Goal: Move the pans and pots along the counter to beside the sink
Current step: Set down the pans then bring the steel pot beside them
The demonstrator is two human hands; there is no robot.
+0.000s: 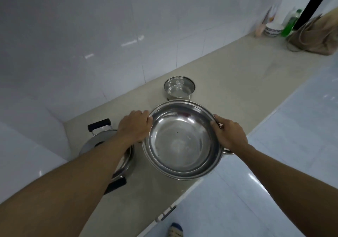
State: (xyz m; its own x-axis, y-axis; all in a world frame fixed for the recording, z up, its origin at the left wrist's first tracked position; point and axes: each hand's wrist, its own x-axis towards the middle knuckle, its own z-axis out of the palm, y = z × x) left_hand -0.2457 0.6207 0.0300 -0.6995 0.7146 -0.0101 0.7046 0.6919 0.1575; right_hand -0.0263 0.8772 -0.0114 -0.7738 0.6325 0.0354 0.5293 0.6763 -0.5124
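I had the fingers curled over the rim of the wide steel pan, with the left hand and right hand gripping opposite sides and both arms stretched forward. The pan was over the counter near its front edge, just in front of a small glass-lidded pot. I couldn't read the blurred lettering on the far white bowl.

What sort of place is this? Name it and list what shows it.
Most likely a home kitchen: a wide steel pot and a glass-lidded pot on a beige counter, a white tiled wall behind, and a green bottle at the far end.
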